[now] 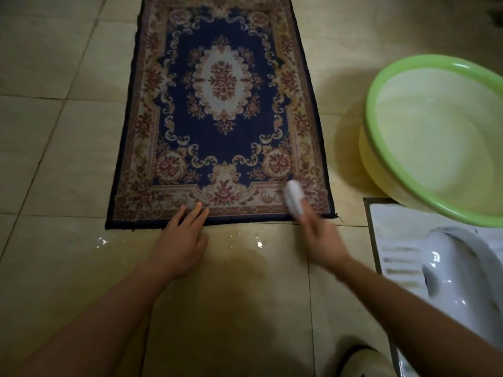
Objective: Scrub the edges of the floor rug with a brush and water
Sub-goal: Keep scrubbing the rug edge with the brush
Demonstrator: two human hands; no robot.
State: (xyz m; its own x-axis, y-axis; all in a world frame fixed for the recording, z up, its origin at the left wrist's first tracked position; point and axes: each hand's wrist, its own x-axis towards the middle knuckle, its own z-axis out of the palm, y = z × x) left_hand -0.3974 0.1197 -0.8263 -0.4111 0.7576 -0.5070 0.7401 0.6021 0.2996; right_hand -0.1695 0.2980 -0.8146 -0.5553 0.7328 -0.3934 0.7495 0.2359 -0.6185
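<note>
The rug point(223, 85) looks thin, soft and light, lying flat on the tiled floor point(54, 159), so by my reckoning it would slide or ruck up under scrubbing unless pinned near the stroke; its dark bound edge is the part to press on. It stretches away toward twelve o'clock, its near edge just ahead of both hands. The left hand point(179, 243) lies flat with fingers straight and slightly spread, fingertips pressing the near border at about eleven o'clock. The right hand point(322, 240), blurred, grips the white brush point(294, 198), a small, stiff thing, on the rug's near right corner at one o'clock. A green-rimmed basin point(370, 112) stands at two o'clock, and water point(245, 240) glistens on the tiles between the hands
</note>
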